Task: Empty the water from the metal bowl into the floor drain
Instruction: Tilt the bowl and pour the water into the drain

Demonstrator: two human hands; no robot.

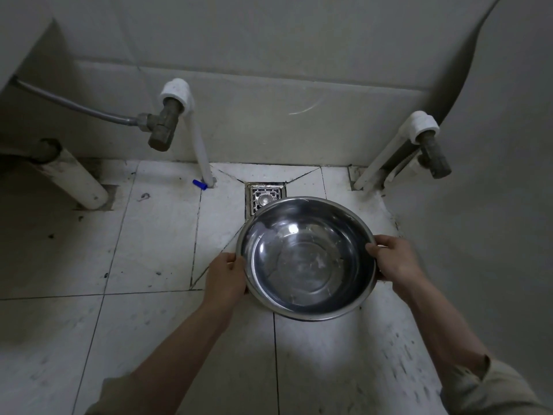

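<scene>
1. We hold the bowl [305,258] in both hands, over the tiled floor [149,235].
2. Our left hand [225,277] is closed on the rim at 9 o'clock, thumb on top, fingers under the wall.
3. Our right hand [394,259] is closed on the rim at 3 o'clock, thumb over the edge.
4. The bowl's mouth faces up toward us; whether it is tilted we cannot tell.
5. A shallow pool of water with pale flecks shows at the bottom of the bowl.
6. The drain [264,196] sits at the bowl's 11 o'clock, close to the wall. The bowl's far rim covers the drain's near right part.
7. A white pipe [200,145] stands at the drain's 10 o'clock and carries a dull metal valve [164,124] with a grey hose [74,105] leading off toward 9 o'clock.
8. A small blue cap [199,184] lies on the floor, just beside the foot of that pipe.
9. A second valve [434,157] hangs at the drain's 2 o'clock, on white pipes.
10. A thick, stained pipe [74,178] meets the floor far out at the drain's 9 o'clock.
11. The tiles are marked with dark specks and smears.
</scene>
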